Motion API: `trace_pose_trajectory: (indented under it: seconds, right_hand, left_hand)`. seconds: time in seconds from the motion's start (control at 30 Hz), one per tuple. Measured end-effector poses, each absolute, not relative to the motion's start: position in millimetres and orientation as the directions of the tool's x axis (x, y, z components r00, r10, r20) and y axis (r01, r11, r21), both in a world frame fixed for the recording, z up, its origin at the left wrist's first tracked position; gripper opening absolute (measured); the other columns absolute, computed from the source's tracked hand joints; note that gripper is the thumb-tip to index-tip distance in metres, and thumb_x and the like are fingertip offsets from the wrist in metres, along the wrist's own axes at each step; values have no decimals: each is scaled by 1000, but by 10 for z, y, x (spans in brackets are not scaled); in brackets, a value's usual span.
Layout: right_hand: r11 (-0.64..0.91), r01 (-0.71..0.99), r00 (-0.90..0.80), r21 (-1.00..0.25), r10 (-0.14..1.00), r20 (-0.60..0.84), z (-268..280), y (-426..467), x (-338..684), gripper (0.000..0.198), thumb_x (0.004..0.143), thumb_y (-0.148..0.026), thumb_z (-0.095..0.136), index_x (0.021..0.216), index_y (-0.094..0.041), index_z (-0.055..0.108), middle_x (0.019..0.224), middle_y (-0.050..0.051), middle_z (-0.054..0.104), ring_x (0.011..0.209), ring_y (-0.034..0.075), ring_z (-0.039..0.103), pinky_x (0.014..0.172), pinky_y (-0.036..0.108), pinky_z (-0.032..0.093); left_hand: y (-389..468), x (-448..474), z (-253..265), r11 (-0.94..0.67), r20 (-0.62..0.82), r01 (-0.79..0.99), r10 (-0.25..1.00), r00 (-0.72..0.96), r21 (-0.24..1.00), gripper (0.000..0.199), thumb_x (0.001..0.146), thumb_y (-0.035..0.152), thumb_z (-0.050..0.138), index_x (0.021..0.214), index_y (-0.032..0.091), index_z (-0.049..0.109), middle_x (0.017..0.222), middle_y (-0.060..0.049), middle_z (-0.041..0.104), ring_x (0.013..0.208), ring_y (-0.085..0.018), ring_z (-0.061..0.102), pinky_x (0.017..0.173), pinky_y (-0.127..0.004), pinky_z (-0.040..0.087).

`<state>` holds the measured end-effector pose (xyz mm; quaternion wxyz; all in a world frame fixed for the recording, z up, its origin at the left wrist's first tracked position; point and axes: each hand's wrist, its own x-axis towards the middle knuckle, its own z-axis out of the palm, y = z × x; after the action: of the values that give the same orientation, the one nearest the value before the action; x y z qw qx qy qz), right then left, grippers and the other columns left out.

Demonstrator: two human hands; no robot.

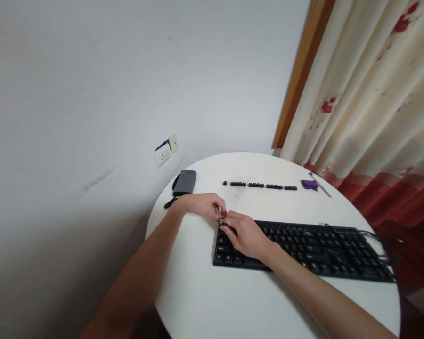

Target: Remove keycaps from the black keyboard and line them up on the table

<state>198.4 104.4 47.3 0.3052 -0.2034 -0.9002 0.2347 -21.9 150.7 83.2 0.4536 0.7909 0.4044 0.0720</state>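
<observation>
A black keyboard (314,252) lies on the round white table, its cable bunched at the right end. At its upper left corner my two hands meet. My left hand (205,205) has its thumb and fingertips pinched together just beyond that corner; whatever sits between them is too small to make out. Over the left keys rests my right hand (247,235), fingers curled and closed against the corner, hiding the keys beneath. What its fingertips grip is hidden. Behind the keyboard, small black keycaps (256,185) stand in a line of short groups, with one single keycap (225,182) at the left end.
A grey case (185,182) with a black strap lies at the table's left edge. At the right back are a folded purple cloth (309,184) and a thin stick-like brush (321,185). A wall with a socket (162,154) borders the left; a curtain (367,94) hangs at right.
</observation>
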Motion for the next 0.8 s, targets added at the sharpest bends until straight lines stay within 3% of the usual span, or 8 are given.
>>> trace_pose_trajectory:
  seconds: [0.13, 0.33, 0.5, 0.63, 0.8]
  right_hand:
    - [756, 243, -658, -608, 589, 469, 408, 1081, 1985, 19, 96, -24, 50, 82, -19, 62, 85, 6, 64, 81, 19, 61, 75, 29, 45]
    - [547, 228, -577, -805, 743, 341, 356, 1168, 1973, 26, 96, -30, 50, 78, -18, 65, 69, 1, 65, 65, 17, 59, 63, 26, 43]
    - [298, 85, -496, -951, 840, 219, 337, 1223, 1943, 29, 93, -35, 51, 74, -17, 61, 64, 2, 63, 58, 16, 61, 54, 24, 45]
    - [264, 36, -319, -964, 917, 239, 354, 1253, 1967, 29, 93, -39, 50, 77, -17, 59, 65, 3, 64, 57, 16, 61, 53, 25, 47]
    - [336, 92, -99, -937, 940, 327, 412, 1315, 2152, 29, 94, -42, 48, 87, -17, 61, 83, 8, 70, 76, 20, 66, 66, 29, 53]
  left_hand:
    - [1491, -192, 835, -294, -325, 581, 601, 730, 759, 33, 64, 34, 84, 88, 17, 70, 77, 1, 68, 72, -15, 60, 66, -22, 46]
    - [1491, -70, 787, -329, -329, 659, 665, 670, 676, 36, 61, 39, 85, 86, 17, 70, 69, 3, 63, 64, -13, 55, 58, -22, 40]
    - [1452, -50, 893, -353, -285, 646, 684, 671, 677, 28, 71, 38, 77, 87, 15, 73, 74, 1, 66, 69, -14, 58, 63, -21, 42]
    - [1423, 56, 958, -427, -109, 611, 755, 646, 667, 24, 79, 36, 71, 90, 14, 74, 80, -2, 69, 73, -14, 59, 67, -22, 44]
    - [1416, 350, 829, -554, 277, 537, 814, 510, 636, 22, 84, 33, 70, 100, 17, 68, 90, -4, 69, 80, -15, 62, 78, -27, 49]
